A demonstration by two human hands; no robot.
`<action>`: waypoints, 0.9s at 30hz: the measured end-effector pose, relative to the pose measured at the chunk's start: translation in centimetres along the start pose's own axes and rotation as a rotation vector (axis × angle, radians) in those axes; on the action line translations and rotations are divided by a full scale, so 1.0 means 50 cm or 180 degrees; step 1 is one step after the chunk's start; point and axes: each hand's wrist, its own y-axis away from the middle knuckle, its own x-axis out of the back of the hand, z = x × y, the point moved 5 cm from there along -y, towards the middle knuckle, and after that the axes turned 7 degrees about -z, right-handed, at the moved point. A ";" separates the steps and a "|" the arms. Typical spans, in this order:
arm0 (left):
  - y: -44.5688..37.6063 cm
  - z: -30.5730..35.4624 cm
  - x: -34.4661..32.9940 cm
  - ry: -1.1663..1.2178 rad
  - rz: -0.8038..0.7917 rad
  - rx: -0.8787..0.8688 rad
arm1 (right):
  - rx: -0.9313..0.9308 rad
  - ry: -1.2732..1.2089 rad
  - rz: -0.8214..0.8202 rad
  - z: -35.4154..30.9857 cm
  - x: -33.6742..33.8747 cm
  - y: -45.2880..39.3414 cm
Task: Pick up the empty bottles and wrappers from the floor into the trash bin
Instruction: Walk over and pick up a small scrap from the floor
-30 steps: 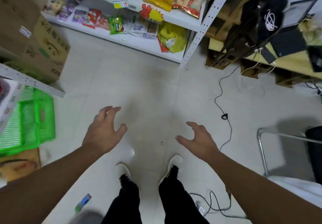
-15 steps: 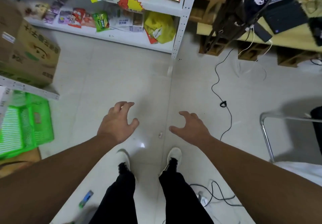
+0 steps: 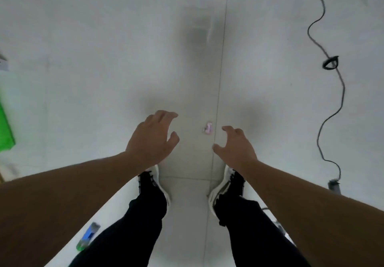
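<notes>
A small pink wrapper lies on the pale tiled floor just ahead of my feet, beside a tile seam. My left hand hovers to its left and my right hand to its right; both have curled, spread fingers and hold nothing. A green bottle with a blue label lies on the floor at the lower left, behind my left leg. No trash bin is in view.
A black cable snakes down the right side to a small plug. A green plastic basket shows at the left edge. My white shoes and black trousers stand below the hands.
The view has dropped closer to the floor, so the shelves and boxes have left the frame. Both hands have come nearer together on either side of the pink wrapper.
</notes>
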 end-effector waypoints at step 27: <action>0.326 -0.200 -0.033 0.0718 0.0549 0.1787 | 0.1296 0.1182 0.0130 -0.268 0.030 -0.008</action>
